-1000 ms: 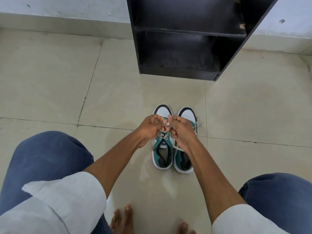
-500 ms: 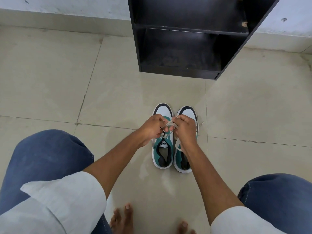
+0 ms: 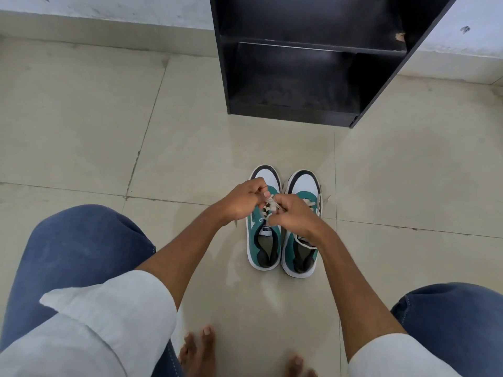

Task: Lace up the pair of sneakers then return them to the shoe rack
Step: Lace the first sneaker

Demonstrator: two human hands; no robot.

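Two teal, white and black sneakers stand side by side on the tiled floor, toes pointing away from me. Over the left sneaker (image 3: 263, 240), my left hand (image 3: 242, 200) and my right hand (image 3: 291, 214) each pinch a part of its cream lace (image 3: 270, 205) above the tongue. The hands almost touch. The right sneaker (image 3: 300, 257) lies partly under my right wrist, with a loose lace loop across its opening. A black shoe rack (image 3: 291, 115) stands open and bare-shelved just beyond the shoes.
My knees in blue jeans frame the scene at lower left (image 3: 79, 257) and lower right (image 3: 457, 319). My bare toes (image 3: 198, 349) rest on the floor near the bottom edge. A pale wall with a tiled skirting (image 3: 95, 25) runs behind the rack.
Both hands have shifted slightly toward me along the left sneaker's lacing, and the right hand has come lower over the tongue. The sneakers have stayed in place.
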